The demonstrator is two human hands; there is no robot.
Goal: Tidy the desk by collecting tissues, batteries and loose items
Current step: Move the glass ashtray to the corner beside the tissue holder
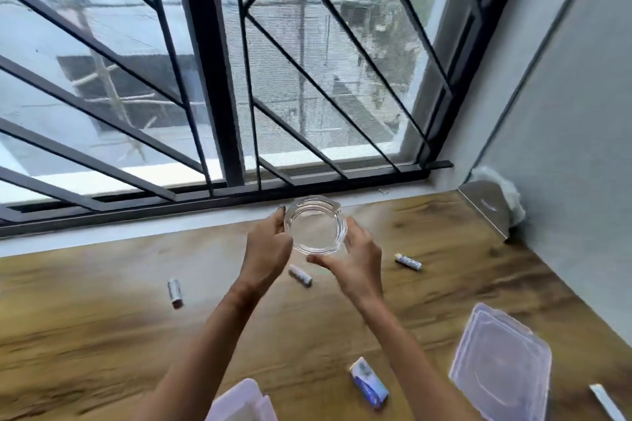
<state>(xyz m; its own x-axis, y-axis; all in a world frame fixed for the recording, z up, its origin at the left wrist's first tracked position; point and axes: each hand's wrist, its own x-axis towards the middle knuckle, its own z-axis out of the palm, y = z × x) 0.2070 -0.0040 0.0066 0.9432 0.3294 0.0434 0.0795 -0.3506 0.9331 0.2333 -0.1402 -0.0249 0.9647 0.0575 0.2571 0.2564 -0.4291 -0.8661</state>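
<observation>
A clear glass ashtray is held between both hands near the window sill, above the wooden desk. My left hand grips its left rim and my right hand holds its right and near side. Three batteries lie loose on the desk: one at the left, one under my hands, one to the right. A small blue and white box lies near the front edge.
A clear plastic lid lies at the right front and a clear plastic container at the bottom edge. A metal tissue holder with white tissue stands in the right corner by the wall. A barred window runs along the back.
</observation>
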